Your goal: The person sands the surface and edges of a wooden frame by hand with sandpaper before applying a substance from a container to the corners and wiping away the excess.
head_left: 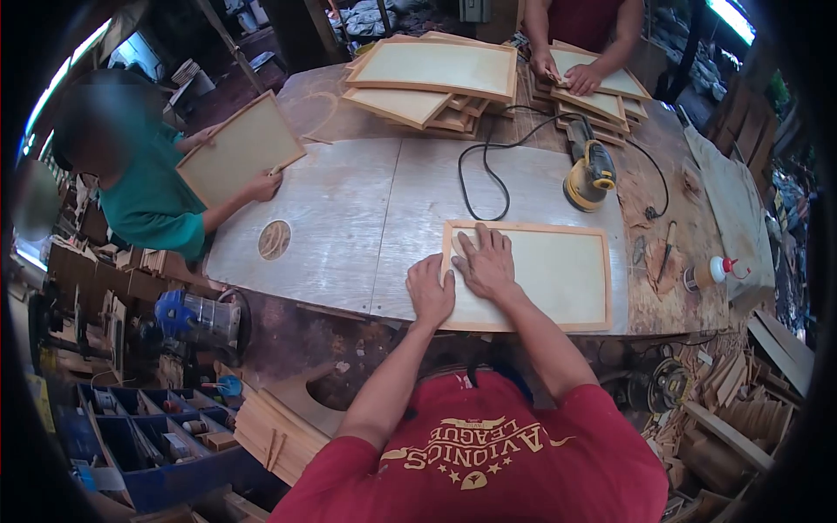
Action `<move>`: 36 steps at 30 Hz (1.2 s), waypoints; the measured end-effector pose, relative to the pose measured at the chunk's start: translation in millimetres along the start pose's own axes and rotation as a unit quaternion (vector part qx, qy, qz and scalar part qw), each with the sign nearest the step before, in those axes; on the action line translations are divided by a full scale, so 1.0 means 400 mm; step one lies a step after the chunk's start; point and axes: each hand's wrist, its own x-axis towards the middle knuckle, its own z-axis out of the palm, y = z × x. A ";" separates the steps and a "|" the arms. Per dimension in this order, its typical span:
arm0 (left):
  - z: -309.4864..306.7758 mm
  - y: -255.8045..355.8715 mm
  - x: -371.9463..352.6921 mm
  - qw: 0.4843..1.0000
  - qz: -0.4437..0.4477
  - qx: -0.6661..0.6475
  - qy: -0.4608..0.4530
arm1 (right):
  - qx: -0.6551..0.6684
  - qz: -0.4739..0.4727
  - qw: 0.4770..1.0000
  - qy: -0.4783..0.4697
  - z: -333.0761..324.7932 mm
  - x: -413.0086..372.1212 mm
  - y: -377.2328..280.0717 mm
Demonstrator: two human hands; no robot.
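A shallow wooden frame with a pale panel (554, 270) lies on the grey work surface (340, 222) in front of me. My left hand (430, 292) rests at the frame's left edge, its fingers pointing forward and the thumb apart from them. My right hand (486, 264) lies spread over the panel's upper left part, with fingertips near the top rail. Whether anything small is under either palm is hidden.
A yellow and black sander (590, 174) with a cord stands beyond the frame. Stacked framed panels (436, 70) are at the back. A person in green (153, 187) holds a panel at left; another person's hands (582, 78) work at back right. A bottle (704, 274) lies right.
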 end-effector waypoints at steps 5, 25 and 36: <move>0.009 -0.014 0.002 1.000 0.008 0.003 0.010 | 0.008 -0.004 0.999 0.046 0.032 0.005 0.007; 0.010 -0.004 -0.005 1.000 -0.004 -0.009 0.021 | 0.049 0.134 0.987 0.073 -0.084 -0.144 0.307; 0.006 0.001 -0.003 1.000 -0.003 -0.002 0.027 | 0.090 -0.007 0.995 0.045 -0.017 -0.007 0.028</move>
